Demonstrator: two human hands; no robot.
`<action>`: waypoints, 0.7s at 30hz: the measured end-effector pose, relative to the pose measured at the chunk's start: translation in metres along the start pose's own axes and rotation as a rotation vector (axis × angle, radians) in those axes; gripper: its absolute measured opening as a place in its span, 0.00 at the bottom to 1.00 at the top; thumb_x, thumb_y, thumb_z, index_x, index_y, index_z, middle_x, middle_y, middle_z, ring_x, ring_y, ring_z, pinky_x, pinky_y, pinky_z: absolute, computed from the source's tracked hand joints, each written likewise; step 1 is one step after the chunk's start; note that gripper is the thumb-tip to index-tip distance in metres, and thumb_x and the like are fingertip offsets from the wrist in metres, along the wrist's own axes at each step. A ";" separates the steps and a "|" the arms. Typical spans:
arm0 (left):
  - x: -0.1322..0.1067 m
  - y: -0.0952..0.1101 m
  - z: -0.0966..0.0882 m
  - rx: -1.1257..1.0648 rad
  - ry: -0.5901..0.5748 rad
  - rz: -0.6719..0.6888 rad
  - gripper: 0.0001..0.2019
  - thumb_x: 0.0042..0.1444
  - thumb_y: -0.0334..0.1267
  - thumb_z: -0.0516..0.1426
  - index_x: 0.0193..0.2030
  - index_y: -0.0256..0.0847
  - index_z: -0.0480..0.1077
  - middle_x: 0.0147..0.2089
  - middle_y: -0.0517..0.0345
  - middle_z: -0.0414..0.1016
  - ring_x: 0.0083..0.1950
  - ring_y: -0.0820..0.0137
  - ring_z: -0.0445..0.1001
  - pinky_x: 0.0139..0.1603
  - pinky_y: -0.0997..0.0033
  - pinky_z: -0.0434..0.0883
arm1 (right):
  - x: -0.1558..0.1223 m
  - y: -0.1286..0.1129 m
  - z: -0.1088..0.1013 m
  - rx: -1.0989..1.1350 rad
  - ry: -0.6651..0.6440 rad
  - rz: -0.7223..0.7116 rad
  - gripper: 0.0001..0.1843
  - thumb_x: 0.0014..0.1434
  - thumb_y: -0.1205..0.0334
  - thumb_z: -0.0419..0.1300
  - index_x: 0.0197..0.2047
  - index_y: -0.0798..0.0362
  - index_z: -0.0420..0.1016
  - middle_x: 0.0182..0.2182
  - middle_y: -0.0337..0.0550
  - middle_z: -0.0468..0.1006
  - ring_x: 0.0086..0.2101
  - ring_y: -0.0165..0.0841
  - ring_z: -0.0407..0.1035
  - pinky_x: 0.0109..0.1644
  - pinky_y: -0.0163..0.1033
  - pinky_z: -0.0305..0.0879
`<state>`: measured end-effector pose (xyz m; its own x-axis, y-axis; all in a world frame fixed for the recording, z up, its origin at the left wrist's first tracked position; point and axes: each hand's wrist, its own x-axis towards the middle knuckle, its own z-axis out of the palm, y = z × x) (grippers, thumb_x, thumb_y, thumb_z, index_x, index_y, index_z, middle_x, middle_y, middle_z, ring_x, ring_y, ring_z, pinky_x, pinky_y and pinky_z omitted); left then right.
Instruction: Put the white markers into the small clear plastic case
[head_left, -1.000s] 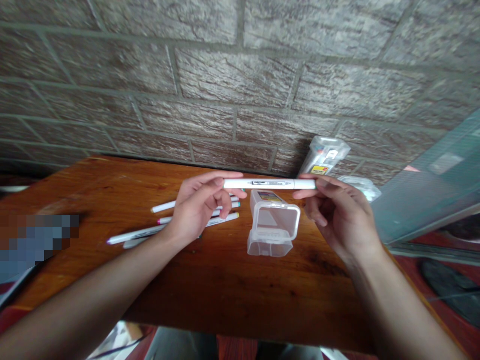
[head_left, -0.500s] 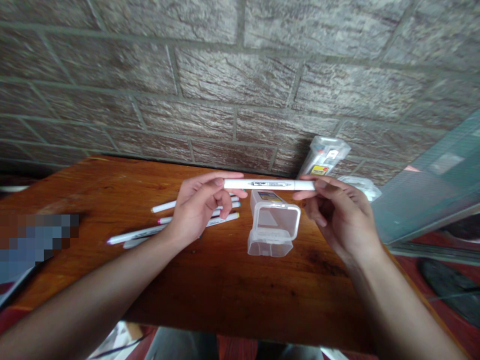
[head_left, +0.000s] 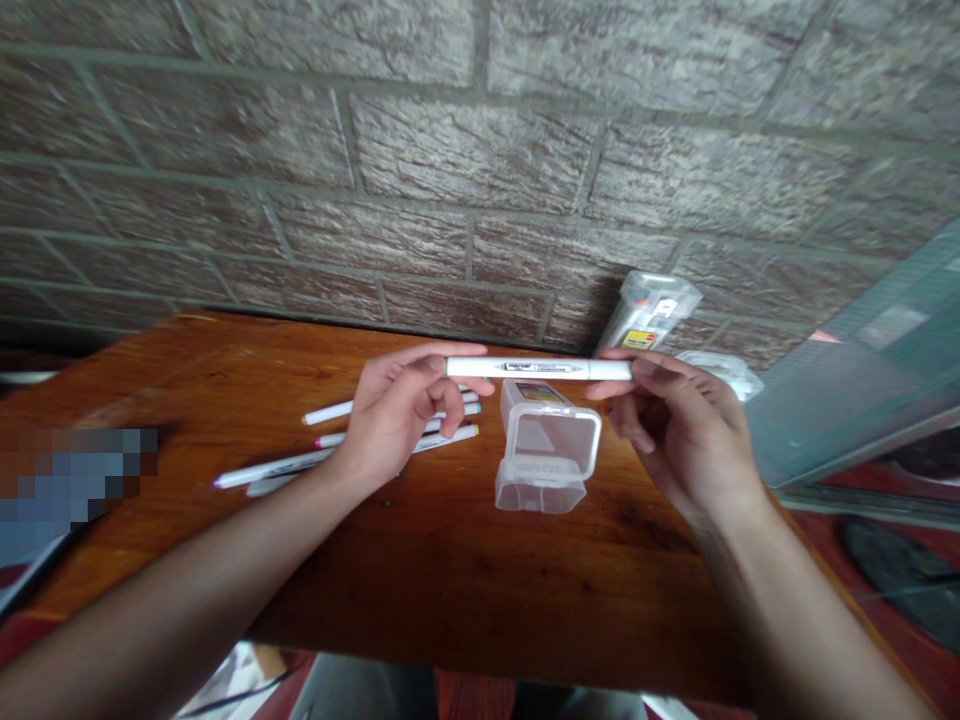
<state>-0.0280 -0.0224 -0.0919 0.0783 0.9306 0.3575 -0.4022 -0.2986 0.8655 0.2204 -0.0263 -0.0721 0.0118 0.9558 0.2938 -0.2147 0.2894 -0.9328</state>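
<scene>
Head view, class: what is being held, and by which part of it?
A white marker, held level: the left hand grips one end, the right hand the other.

My left hand [head_left: 397, 415] and right hand [head_left: 675, 430] face each other at about the same height, well apart, fingers curled inward. My left forearm [head_left: 187, 570] and right forearm [head_left: 802, 620] angle up from the lower corners, wrists slightly bent.

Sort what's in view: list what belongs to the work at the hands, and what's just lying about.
In use:
- white double-ended marker, held between left hand and right hand
- clear plastic case, just below it

Lying about:
- loose markers
- clear plastic packet against the brick wall
- wooden table
</scene>
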 end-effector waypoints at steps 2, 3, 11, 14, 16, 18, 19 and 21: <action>0.000 -0.001 -0.001 0.010 0.001 0.012 0.13 0.60 0.36 0.62 0.46 0.34 0.85 0.34 0.46 0.88 0.17 0.75 0.69 0.20 0.73 0.64 | -0.001 0.000 0.000 -0.001 -0.002 -0.008 0.08 0.61 0.62 0.66 0.40 0.54 0.88 0.29 0.46 0.88 0.16 0.24 0.54 0.18 0.34 0.44; 0.001 -0.002 -0.001 0.017 0.002 0.018 0.12 0.60 0.36 0.63 0.46 0.35 0.85 0.35 0.46 0.88 0.17 0.75 0.69 0.20 0.74 0.64 | -0.001 0.001 0.000 -0.004 -0.003 -0.013 0.08 0.61 0.62 0.66 0.40 0.54 0.88 0.29 0.46 0.88 0.16 0.24 0.54 0.18 0.34 0.45; 0.001 -0.005 -0.003 0.043 0.009 0.018 0.11 0.62 0.38 0.64 0.47 0.36 0.85 0.35 0.46 0.88 0.17 0.77 0.67 0.20 0.75 0.64 | -0.001 0.001 -0.001 -0.012 -0.010 -0.021 0.09 0.62 0.60 0.67 0.41 0.53 0.89 0.29 0.46 0.88 0.15 0.23 0.54 0.18 0.33 0.46; 0.001 -0.004 -0.003 0.025 0.002 0.012 0.11 0.61 0.37 0.64 0.47 0.36 0.85 0.35 0.46 0.88 0.17 0.77 0.68 0.20 0.75 0.64 | 0.000 0.000 0.000 -0.017 -0.013 -0.019 0.09 0.63 0.61 0.66 0.41 0.54 0.89 0.29 0.45 0.88 0.15 0.23 0.54 0.18 0.34 0.47; 0.001 -0.003 -0.003 0.016 0.008 0.008 0.11 0.61 0.36 0.64 0.46 0.35 0.85 0.34 0.46 0.88 0.17 0.76 0.68 0.20 0.74 0.64 | 0.000 0.000 0.000 -0.022 -0.017 -0.026 0.10 0.63 0.62 0.65 0.42 0.54 0.89 0.29 0.45 0.88 0.15 0.23 0.55 0.18 0.34 0.47; 0.001 -0.002 -0.003 0.012 0.013 0.001 0.11 0.60 0.36 0.63 0.45 0.35 0.85 0.35 0.45 0.88 0.17 0.76 0.68 0.20 0.74 0.65 | -0.001 0.000 -0.001 -0.024 -0.021 -0.035 0.10 0.63 0.62 0.65 0.42 0.54 0.89 0.30 0.46 0.88 0.15 0.23 0.55 0.18 0.34 0.47; 0.001 -0.002 -0.003 0.011 0.015 -0.003 0.11 0.60 0.35 0.63 0.46 0.34 0.85 0.35 0.45 0.88 0.17 0.76 0.69 0.21 0.73 0.65 | -0.001 0.000 -0.001 -0.024 -0.023 -0.038 0.10 0.63 0.62 0.65 0.42 0.54 0.89 0.30 0.46 0.88 0.15 0.23 0.55 0.18 0.34 0.47; 0.001 -0.001 -0.003 0.006 0.020 -0.006 0.12 0.60 0.36 0.63 0.46 0.34 0.85 0.35 0.44 0.88 0.17 0.76 0.69 0.21 0.73 0.65 | -0.002 -0.001 -0.001 -0.027 -0.021 -0.038 0.10 0.63 0.62 0.65 0.43 0.54 0.89 0.30 0.47 0.88 0.15 0.24 0.55 0.18 0.34 0.46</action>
<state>-0.0300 -0.0207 -0.0938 0.0627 0.9363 0.3456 -0.3960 -0.2945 0.8697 0.2217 -0.0288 -0.0721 -0.0012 0.9428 0.3333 -0.1882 0.3272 -0.9260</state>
